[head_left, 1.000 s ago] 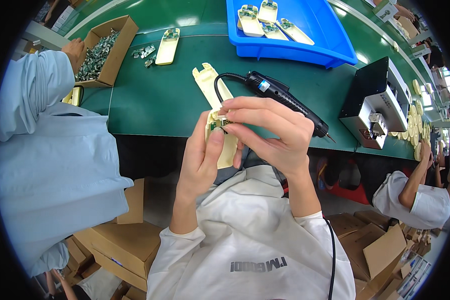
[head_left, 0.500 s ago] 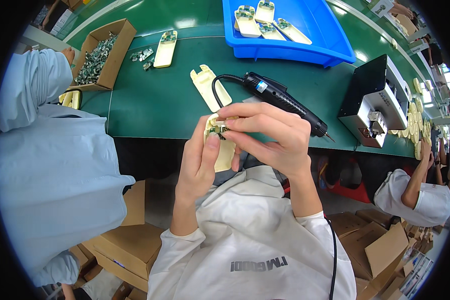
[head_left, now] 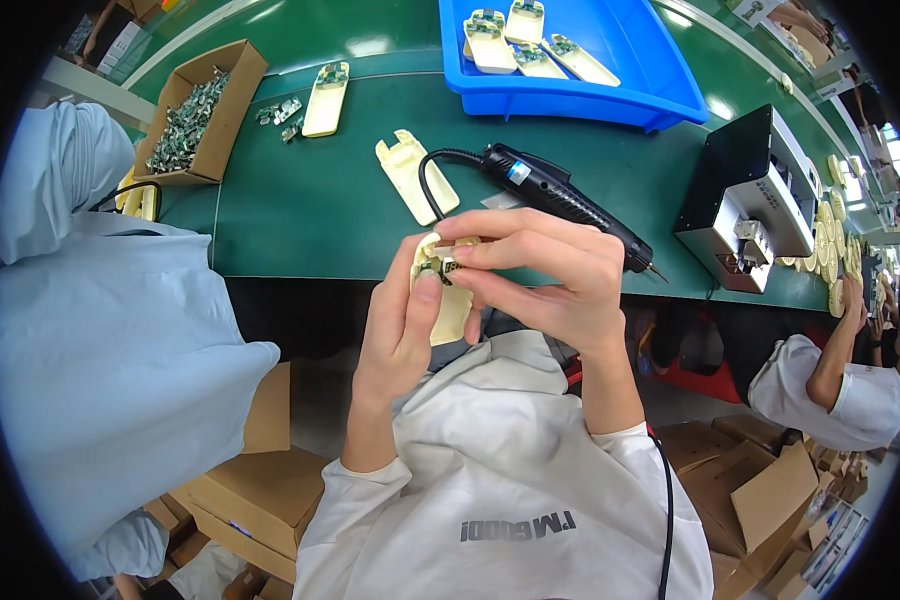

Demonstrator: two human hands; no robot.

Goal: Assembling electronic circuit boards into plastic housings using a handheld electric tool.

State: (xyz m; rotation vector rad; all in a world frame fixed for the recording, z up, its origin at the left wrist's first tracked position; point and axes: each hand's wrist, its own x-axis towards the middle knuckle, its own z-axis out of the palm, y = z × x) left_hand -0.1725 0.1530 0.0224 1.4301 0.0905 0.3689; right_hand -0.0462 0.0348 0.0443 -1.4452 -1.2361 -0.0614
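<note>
Cream shell (head_left: 452,305) in both hands

Screwdriver (head_left: 570,203) on table (head_left: 300,210), behind hands.

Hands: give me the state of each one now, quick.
Left hand: closed around the cream plastic housing, thumb on its small circuit board.
Right hand: fingertips pinched on the same board end of the housing.

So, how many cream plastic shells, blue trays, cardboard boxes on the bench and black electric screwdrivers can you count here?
Cream plastic shells: 7, namely 4 in the tray, 1 beside the box, 1 loose on the mat, 1 in the left hand
Blue plastic tray: 1
Cardboard box of parts: 1
Black electric screwdriver: 1
Total: 10
</note>
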